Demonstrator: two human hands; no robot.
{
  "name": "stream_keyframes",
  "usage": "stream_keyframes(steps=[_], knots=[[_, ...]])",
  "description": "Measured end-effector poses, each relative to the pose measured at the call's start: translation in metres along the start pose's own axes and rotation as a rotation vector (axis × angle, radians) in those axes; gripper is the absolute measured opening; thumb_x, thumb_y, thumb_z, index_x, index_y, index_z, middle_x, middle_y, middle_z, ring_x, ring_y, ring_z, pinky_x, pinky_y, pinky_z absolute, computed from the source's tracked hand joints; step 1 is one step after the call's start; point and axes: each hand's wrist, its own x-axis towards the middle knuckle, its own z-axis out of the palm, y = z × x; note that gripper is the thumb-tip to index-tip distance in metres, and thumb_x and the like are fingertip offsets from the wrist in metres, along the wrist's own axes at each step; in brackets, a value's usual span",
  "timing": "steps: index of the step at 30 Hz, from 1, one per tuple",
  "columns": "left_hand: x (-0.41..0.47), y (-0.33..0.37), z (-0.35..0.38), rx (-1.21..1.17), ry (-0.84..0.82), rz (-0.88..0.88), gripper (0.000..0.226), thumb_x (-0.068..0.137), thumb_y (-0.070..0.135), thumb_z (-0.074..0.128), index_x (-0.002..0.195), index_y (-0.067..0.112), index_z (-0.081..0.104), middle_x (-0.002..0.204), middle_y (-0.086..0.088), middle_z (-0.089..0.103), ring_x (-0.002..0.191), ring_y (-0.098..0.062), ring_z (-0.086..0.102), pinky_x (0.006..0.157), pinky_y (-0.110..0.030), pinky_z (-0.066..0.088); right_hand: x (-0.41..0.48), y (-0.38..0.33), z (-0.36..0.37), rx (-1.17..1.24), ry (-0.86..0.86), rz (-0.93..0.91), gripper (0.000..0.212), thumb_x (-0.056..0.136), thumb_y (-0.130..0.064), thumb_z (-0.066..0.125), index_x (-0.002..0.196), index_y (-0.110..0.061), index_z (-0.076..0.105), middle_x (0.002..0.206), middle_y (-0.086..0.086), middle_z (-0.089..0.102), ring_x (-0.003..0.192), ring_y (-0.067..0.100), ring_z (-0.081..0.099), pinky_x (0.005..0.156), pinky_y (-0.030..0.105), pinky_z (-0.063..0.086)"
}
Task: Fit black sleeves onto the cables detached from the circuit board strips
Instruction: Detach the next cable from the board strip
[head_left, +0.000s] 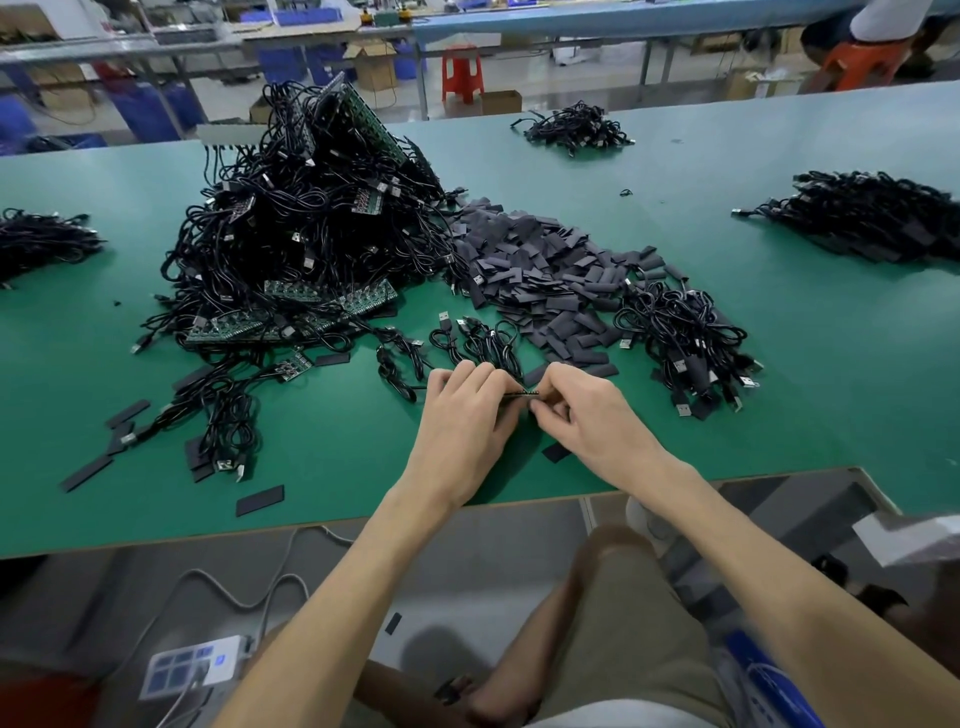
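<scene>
Green surface (337, 467): just below the sleeve pile (545, 270), left hand (467, 410) and right hand (587, 415) both pinch a thin dark strip (522, 393); pulling crooked could make it slip

Held piece (521, 393): mostly covered by left hand (467, 410) and right hand (587, 415); kind unclear.
Left cable pile (41, 244): cut by left edge.
Right cable pile (872, 218): cut by right edge.

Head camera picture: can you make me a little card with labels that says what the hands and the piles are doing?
surface: green table
left hand: pinches one end of a thin dark strip
right hand: pinches its other end
big heap: tangled cables with green circuit boards
middle pile: black sleeves
</scene>
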Motion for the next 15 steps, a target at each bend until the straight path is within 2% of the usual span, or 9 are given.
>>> stream_keyframes(steps=[15], knots=[[-0.0004,0.0025,-0.0029,-0.015,-0.039,-0.027,0.011,0.093,0.023,0.070,0.093,0.013,0.065,0.089,0.001,0.064,0.091,-0.024,0.057,0.083,-0.037,0.044,-0.0005,0.0032,0.0026,-0.009,-0.003,-0.018,0.021,0.098,-0.011,0.064,0.085,-0.016,0.048,0.070,-0.015,0.041,0.061,0.005,0.042,0.059,0.021,0.032]])
